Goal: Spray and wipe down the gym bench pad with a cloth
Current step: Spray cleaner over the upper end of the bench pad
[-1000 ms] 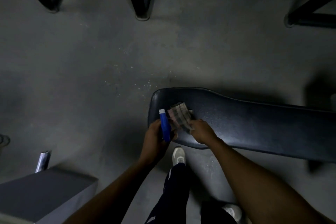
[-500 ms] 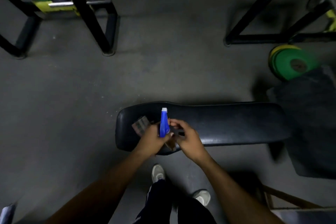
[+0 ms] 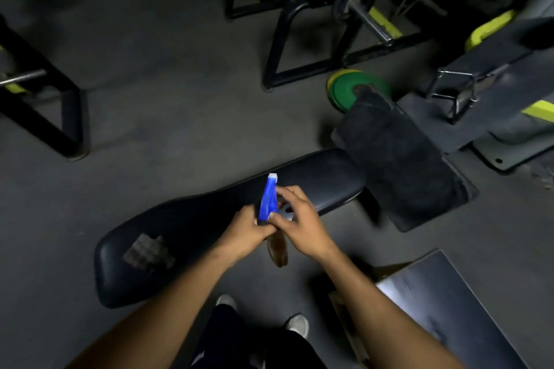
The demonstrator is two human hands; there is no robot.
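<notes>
Bottle with blue spray head held over middle of bench pad, nozzle pointing away from person, amber body hanging down toward near edge. Left hand curled round neck; right hand pinching blue head, fingers bent. Pad long axis runs lower left to upper right. Checked cloth lies flat on pad left end, apart from hands. Dark mat covers pad's far right end; green weight plate behind it.

A blue-headed spray bottle stands upright in both grips; a checked folded cloth lies left of them on the dark padded worktop.
</notes>
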